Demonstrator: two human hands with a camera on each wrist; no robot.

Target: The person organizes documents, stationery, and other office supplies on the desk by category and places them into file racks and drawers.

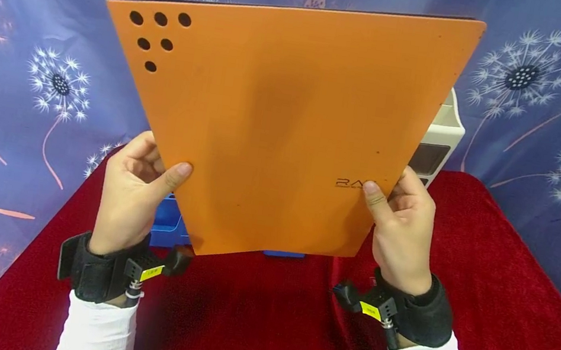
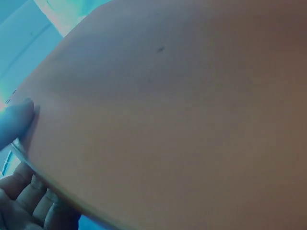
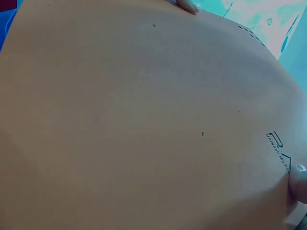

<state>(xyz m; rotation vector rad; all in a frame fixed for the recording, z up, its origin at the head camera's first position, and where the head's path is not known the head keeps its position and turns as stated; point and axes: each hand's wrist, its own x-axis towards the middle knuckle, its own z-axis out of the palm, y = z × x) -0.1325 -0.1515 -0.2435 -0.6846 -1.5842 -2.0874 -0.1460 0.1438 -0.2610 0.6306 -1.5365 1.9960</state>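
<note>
A large flat orange board is held up in front of me, tilted, with its broad face toward the head camera. Several dark round spots mark its upper left corner, and dark lettering is printed at the lower right. My left hand grips the left edge, thumb on the face and fingers behind. On the opposite edge my right hand does the same, its thumb covering part of the lettering. The left wrist view shows fingers behind the rim; the right wrist view shows the right thumb beside the print.
Red cloth covers the table. Behind the board, a white storage unit shows at the right and a blue container at the left, both partly hidden. A blue dandelion-patterned curtain hangs at the back.
</note>
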